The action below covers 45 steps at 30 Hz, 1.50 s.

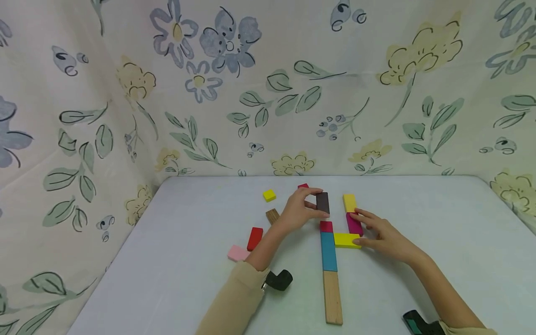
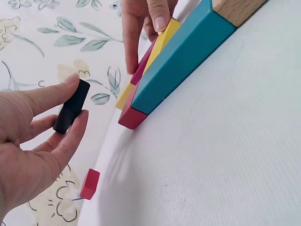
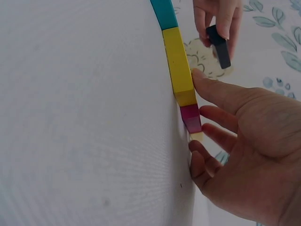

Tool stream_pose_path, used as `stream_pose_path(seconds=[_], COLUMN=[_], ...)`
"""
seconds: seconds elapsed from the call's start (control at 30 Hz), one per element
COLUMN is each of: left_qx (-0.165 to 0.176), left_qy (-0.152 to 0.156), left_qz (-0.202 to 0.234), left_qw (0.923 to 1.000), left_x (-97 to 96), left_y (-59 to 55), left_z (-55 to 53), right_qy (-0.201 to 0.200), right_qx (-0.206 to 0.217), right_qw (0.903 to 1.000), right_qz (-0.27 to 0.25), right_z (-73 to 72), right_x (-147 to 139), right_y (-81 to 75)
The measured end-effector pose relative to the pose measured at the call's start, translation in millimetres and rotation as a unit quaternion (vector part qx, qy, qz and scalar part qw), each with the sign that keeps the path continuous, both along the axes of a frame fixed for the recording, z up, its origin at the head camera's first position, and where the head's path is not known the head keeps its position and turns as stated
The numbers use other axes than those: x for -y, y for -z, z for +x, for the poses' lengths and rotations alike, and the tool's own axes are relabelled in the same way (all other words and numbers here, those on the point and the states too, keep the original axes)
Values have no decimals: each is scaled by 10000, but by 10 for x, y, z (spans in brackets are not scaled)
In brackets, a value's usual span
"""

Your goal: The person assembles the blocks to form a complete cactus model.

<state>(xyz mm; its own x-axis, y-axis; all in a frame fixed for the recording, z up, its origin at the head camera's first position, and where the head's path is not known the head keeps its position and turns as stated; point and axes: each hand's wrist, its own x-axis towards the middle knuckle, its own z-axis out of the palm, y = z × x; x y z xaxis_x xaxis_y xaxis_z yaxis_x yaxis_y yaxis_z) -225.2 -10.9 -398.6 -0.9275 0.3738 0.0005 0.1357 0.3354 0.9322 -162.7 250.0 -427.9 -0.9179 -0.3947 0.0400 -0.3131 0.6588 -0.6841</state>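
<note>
My left hand (image 1: 299, 209) pinches a black block (image 1: 322, 203) between thumb and fingertips. It is held just beyond the far end of a row of blocks. That row has a small red block (image 1: 326, 226), a blue block (image 1: 328, 251) and a plain wooden block (image 1: 332, 298). A yellow block (image 1: 345, 240) branches off to the right, touching the blue one. From it a magenta block (image 1: 354, 224) and a lighter yellow block (image 1: 349, 203) extend away. My right hand (image 1: 387, 239) rests its thumb at the yellow block and its loosely extended fingers by the magenta one.
Left of the row lie a small yellow block (image 1: 269, 195), a brown wooden block (image 1: 272, 216), a red block (image 1: 255, 238) and a pink block (image 1: 238, 253). Another red block (image 2: 90, 184) is partly behind my left hand in the head view. A floral cloth (image 1: 259, 116) hangs behind the white table (image 1: 167, 288).
</note>
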Motion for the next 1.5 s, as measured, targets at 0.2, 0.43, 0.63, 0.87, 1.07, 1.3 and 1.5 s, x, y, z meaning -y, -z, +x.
stream_pose_path(seconds=[0.2, 0.43, 0.63, 0.87, 1.07, 1.3, 1.5], left_qx=[-58, -112, -167, -273, -331, -322, -294], left_qy=[-64, -70, -127, -88, -77, -163, -88], left_qz=[-7, -28, -355, -475, -565, -734, -787], left_qw=[10000, 9999, 9991, 9985, 9978, 9967, 9964], left_x=[-64, -121, -116, -116, -133, -146, -120], left_y=[90, 178, 250, 318, 364, 352, 355], left_z=[-92, -158, -169, -202, -245, -232, -236], right_qy=[26, 37, 3, 10, 14, 19, 22], right_qx=[9, 13, -41, -37, -60, -52, -26], right_qw=[10000, 10000, 10000, 9999, 9999, 9999, 9999], right_qz=[43, 44, 74, 109, 107, 118, 116], right_z=[1, 6, 6, -2, -2, -2, -4], right_x=[-5, -3, -4, -2, 3, 0, -4], right_y=[17, 25, 27, 14, 5, 9, 6])
